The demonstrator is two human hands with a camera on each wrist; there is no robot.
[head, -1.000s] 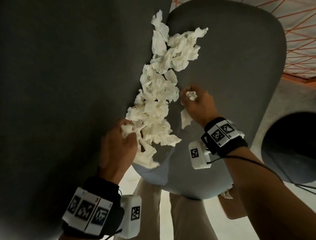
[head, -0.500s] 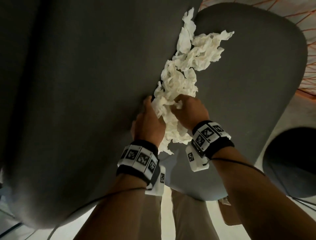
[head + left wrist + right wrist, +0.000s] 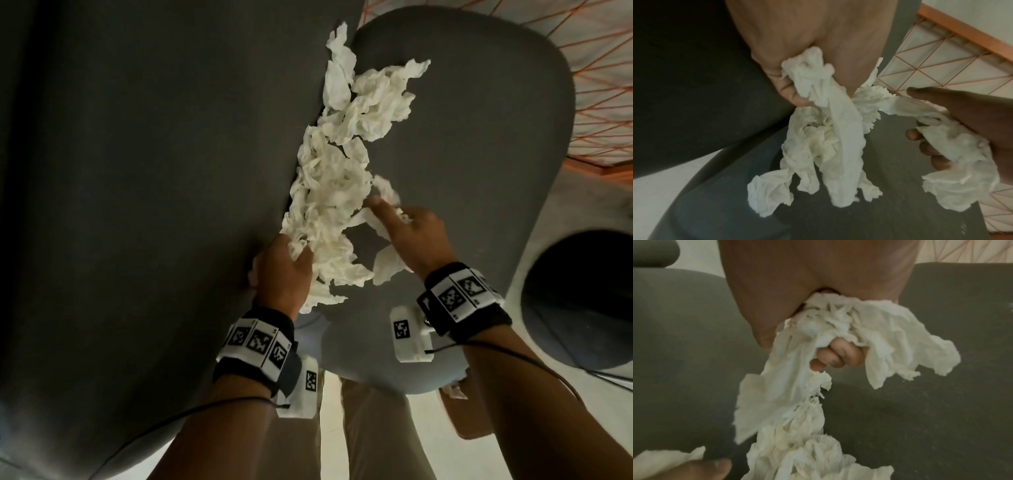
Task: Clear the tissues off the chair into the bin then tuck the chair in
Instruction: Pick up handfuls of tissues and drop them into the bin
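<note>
Both hands worked the crumpled tissues (image 3: 337, 192) heaped along the crease between seat and backrest of the grey chair (image 3: 479, 171). At about seven o'clock in the head view, the left hand (image 3: 282, 274) clenched a wad at the near end of the heap; at four o'clock the right hand (image 3: 416, 236) grasped another clump, its forefinger stretched toward the pile. From the right wrist, fingers (image 3: 835, 356) showed curled through torn strips that trailed down to the seat. The dark round bin (image 3: 579, 301) stood on the floor at three o'clock, well apart from the heap, with no tissue visible in its shadowed mouth. Judged from this, the clearing was barely begun: most of the tissues lay on the seat up to twelve o'clock, none had reached the bin, and tucking the chair in remained.
</note>
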